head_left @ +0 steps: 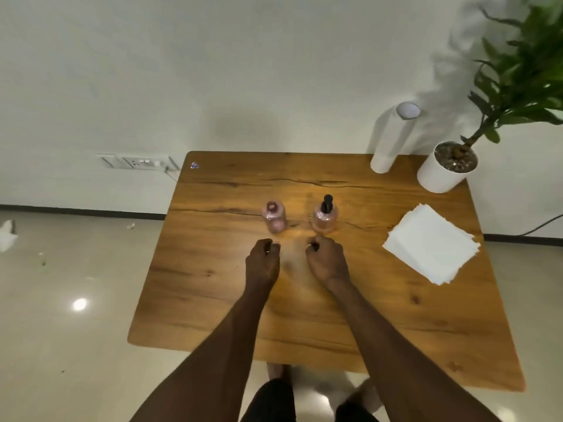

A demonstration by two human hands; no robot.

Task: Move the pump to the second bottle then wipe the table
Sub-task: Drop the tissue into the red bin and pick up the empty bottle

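Observation:
Two small pinkish clear bottles stand side by side on the wooden table (213,300). The left bottle (274,217) has an open neck with no top. The right bottle (324,220) carries a black pump (327,203). My left hand (263,260) rests just in front of the left bottle, fingers curled in, holding nothing. Just in front of the right bottle is my right hand (327,258), also curled and holding nothing. Neither hand touches a bottle. A stack of white paper napkins (432,243) lies at the right of the table.
A white roll (393,138) stands at the table's back right corner, beside a white pot with a green plant (444,169). A small sticker (194,165) marks the back left corner. A wall with sockets is behind; scraps of paper lie on the floor at the left.

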